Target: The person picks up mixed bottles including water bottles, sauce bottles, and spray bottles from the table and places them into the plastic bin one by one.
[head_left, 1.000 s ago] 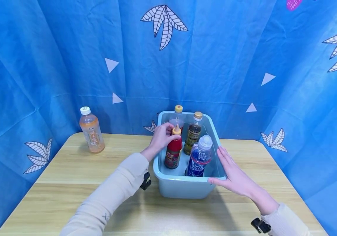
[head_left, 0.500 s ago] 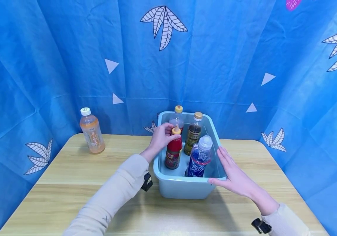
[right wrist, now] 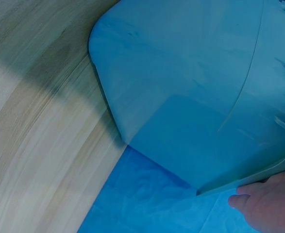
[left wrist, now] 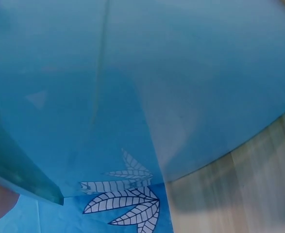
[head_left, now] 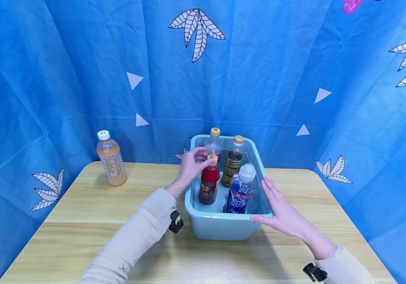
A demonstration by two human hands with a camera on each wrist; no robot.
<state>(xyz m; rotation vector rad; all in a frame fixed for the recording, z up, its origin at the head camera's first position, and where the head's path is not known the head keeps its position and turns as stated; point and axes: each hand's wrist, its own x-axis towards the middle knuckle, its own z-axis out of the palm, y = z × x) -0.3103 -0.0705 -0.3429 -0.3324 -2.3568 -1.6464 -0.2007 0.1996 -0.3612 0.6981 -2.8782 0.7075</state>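
Observation:
A red bottle (head_left: pixel 210 177) with a yellow pointed cap and dark label stands upright inside a light blue plastic bin (head_left: pixel 220 227). At its cap is my left hand (head_left: pixel 190 163), thumb and fingers parted and reaching over the bin's left side. My right hand (head_left: pixel 288 215) rests on the right front corner of the bin, fingers straight along the right rim and thumb at the front rim. Also in the bin are a blue-labelled bottle (head_left: pixel 239 197), a dark bottle with a gold cap (head_left: pixel 232 163) and a clear yellow-capped bottle (head_left: pixel 213 144). Both wrist views mostly show the bin's outer wall (left wrist: pixel 84 97).
An orange drink bottle (head_left: pixel 112 163) with a white cap stands at the back left of the wooden table (head_left: pixel 117 217). A blue patterned curtain (head_left: pixel 259 79) hangs behind and on both sides. The table's back edge runs just behind the bin.
My left thumb and fingers have loosened from the red bottle's cap and drawn slightly left. The bottle stays standing; my right hand holds its place at the bin's corner.

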